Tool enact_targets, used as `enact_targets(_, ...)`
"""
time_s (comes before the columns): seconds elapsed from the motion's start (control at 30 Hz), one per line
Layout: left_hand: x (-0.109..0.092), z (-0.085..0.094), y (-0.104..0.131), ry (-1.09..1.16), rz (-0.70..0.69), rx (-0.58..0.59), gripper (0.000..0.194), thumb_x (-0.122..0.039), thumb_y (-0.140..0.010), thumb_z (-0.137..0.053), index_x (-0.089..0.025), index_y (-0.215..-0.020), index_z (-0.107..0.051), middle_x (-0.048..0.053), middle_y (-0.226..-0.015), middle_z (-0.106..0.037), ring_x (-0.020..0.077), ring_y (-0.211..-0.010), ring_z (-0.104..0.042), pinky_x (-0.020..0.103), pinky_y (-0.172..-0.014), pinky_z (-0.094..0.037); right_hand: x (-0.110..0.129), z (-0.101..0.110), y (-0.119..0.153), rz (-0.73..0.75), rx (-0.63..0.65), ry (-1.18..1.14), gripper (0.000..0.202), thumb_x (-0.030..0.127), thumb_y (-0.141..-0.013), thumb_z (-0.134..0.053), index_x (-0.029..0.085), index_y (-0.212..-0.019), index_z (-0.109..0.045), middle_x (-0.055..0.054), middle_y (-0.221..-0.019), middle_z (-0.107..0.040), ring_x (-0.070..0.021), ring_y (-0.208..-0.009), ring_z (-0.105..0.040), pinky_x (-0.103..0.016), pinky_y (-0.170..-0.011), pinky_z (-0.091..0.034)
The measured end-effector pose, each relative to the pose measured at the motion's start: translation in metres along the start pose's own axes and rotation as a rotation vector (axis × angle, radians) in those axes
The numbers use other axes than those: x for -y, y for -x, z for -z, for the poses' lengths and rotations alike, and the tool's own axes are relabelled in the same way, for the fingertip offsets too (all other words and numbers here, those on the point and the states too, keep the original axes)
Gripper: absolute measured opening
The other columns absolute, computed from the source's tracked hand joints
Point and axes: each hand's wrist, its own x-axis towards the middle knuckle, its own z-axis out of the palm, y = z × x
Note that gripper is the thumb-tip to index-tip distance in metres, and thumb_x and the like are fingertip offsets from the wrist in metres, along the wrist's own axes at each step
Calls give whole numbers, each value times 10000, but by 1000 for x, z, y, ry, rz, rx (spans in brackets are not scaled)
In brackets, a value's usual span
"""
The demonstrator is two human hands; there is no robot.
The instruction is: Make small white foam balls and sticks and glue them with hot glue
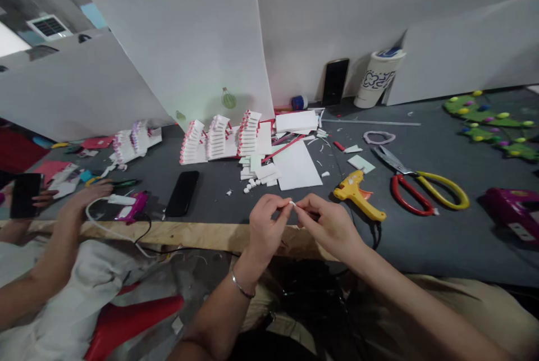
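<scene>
Between the fingertips of both hands is a tiny white piece (292, 202), too small for me to tell its kind. My left hand (268, 220) pinches it from one side, and my right hand (324, 220) closes on it from the other. Both hover at the table's front edge. Just beyond them lie small white rolled bits (251, 184) and a white sheet (297, 165). A yellow glue gun (357, 195) rests to the right of my right hand. Farther back stand white stepped pieces with red-tipped rows (249, 133).
Scissors with red and yellow handles (410, 176) lie right of the glue gun. A black phone (183, 192) is at left. A white cup (377, 77) and an upright phone (336, 81) stand by the partition. At far left, another person's hand (95, 190) reaches over the table.
</scene>
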Motion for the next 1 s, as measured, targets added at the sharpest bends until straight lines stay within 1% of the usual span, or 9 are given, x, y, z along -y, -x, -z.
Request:
enact_targets(0.13, 0, -1, 1, -27, 12, 7, 99, -214, -851, -614, -182, -830, -706, 33, -774, -667, 137, -734, -624, 254, -682, -507, -4, -4, 1, -22, -7, -40, 175, 330, -858, -514, 205, -763, -591, -8, -641, -672, -152, -563, -622, -231, -538, -444)
enact_targets(0.37, 4, 1, 4, 47, 81, 39, 96, -202, -838, -630, -185, -858, -722, 43, -820, -697, 140, -752, -643, 259, -706, -523, -5, -8, 1, -12, -15, -67, 156, 315, -860, -518, 206, -783, -600, -8, -668, -691, -150, -580, -643, -227, -548, -459)
enact_targets(0.5, 5, 0, 4, 64, 108, 21, 81, -201, -830, -637, -171, -830, -712, 43, -802, -687, 134, -725, -636, 244, -659, -521, -4, -8, 2, 7, -20, -15, 174, 326, -866, -508, 206, -792, -610, -8, -661, -699, -150, -567, -645, -223, -530, -448)
enact_targets(0.63, 1, -2, 5, -26, 48, -2, 95, -197, -847, -611, -171, -810, -695, 37, -778, -677, 132, -714, -625, 253, -674, -522, -6, -8, 5, 25, -15, 44, 188, 342, -874, -488, 214, -818, -614, -14, -679, -709, -166, -586, -658, -238, -548, -463)
enact_targets(0.73, -2, -4, 7, -186, -20, -2, 147, -221, -883, -565, -171, -818, -687, 48, -768, -667, 150, -733, -621, 279, -685, -522, -12, -10, 7, 12, -21, 44, 191, 345, -864, -485, 215, -861, -626, -36, -750, -733, -185, -635, -681, -260, -583, -488)
enact_targets(0.83, -3, -7, 10, -314, -85, 21, 184, -220, -910, -522, -159, -853, -686, 63, -774, -671, 165, -745, -613, 297, -692, -523, -16, -12, 6, -28, -25, 22, 198, 356, -852, -496, 216, -853, -635, -43, -763, -741, -196, -648, -686, -279, -604, -502)
enact_targets(0.9, -4, -8, 11, -329, -111, 31, 190, -205, -914, -507, -150, -899, -688, 73, -789, -673, 171, -758, -612, 305, -705, -525, -17, -12, 4, -56, -35, -10, 200, 364, -847, -505, 214, -841, -637, -43, -757, -740, -197, -658, -687, -280, -609, -506)
enact_targets(1.0, -3, -7, 10, -243, -99, 45, 202, -191, -908, -502, -153, -979, -687, 84, -844, -676, 173, -794, -617, 311, -736, -529, -15, -11, 2, -73, -65, -54, 198, 369, -845, -516, 210, -821, -632, -37, -745, -733, -186, -652, -681, -266, -594, -505)
